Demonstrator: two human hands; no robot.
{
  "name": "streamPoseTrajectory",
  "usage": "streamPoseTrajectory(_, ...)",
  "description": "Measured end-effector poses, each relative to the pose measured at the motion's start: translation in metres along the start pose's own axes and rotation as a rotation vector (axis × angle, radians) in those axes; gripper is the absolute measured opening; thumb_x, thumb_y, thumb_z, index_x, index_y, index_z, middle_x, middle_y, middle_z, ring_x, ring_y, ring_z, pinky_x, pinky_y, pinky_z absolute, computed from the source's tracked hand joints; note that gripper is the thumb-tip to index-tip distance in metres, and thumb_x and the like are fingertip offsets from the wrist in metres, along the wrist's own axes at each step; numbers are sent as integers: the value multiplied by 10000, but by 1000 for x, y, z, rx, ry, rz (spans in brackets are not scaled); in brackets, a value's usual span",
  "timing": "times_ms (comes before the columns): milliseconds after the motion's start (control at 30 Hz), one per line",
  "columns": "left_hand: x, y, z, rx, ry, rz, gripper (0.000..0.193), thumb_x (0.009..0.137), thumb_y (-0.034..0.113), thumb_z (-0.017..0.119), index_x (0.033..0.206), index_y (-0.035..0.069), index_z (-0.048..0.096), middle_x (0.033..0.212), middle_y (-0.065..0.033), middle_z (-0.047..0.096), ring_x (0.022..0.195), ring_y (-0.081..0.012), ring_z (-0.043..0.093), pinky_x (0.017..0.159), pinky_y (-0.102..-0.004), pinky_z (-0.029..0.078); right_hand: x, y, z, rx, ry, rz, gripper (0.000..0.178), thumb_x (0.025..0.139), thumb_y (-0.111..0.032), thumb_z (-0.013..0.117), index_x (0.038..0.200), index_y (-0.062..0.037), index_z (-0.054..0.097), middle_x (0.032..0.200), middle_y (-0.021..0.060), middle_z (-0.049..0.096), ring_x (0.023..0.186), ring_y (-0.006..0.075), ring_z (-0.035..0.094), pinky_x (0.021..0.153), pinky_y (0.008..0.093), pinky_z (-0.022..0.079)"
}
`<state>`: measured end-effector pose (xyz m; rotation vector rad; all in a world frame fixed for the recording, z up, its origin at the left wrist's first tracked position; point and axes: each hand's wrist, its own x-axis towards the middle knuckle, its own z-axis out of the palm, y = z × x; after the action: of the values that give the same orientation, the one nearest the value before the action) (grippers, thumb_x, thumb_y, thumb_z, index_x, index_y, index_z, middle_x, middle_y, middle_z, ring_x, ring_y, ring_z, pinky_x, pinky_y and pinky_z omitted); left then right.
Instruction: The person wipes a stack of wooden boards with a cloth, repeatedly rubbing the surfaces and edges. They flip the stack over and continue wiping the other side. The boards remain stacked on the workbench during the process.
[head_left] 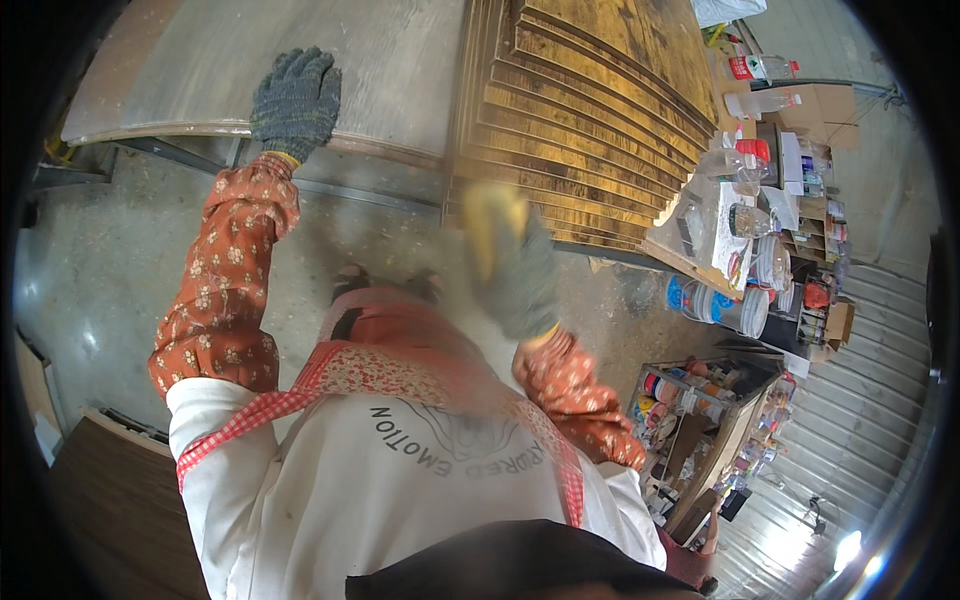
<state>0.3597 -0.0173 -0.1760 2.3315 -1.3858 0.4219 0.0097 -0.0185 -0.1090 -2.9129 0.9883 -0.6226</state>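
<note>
My left hand [297, 102], in a dark grey knit glove, lies flat on the near edge of a wide grey-brown board [390, 85]. Its fingers stretch away from me and it holds nothing. Motion blurs my right hand [522, 285], gloved the same way, in front of my body below the board's right end. It is closed around a yellow block-like thing [492, 220], too smeared to name more exactly. To the right of the board, several brown wood-grained panels [590, 130] are stacked in a stepped pile, close beyond my right hand.
Plastic bottles [765, 68] and jars crowd a bench right of the panels, with a white bucket [690, 298] below. A cluttered shelf [725, 430] stands at lower right, a person's arm [711, 530] near it. Dark brown boards [110, 510] are at lower left. Metal framing [370, 195] runs under the board.
</note>
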Motion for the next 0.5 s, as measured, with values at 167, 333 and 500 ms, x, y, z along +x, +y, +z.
streamPoseTrajectory(167,0,0,0,13,36,32,387,953,375,465,1191,121,634,1306,-88,587,1274,-319,480,1078,-462,352,-24,-8,-23,125,-288,68,596,810,-230,723,1317,-37,477,1199,270,522,1017,429,566,840,476,507)
streamPoseTrajectory(333,2,0,-5,15,-2,60,380,949,359,475,1188,109,632,1303,-97,587,1270,-315,482,1072,-459,358,66,26,-63,-79,288,37,608,810,-207,728,1324,-22,462,1194,275,527,1047,446,549,856,467,503)
streamPoseTrajectory(500,1,2,-7,16,22,58,359,939,337,501,1170,102,644,1277,-103,603,1246,-314,504,1065,-451,369,40,15,-13,132,262,230,629,779,-176,746,1335,-40,484,1286,259,491,1123,437,520,925,483,468)
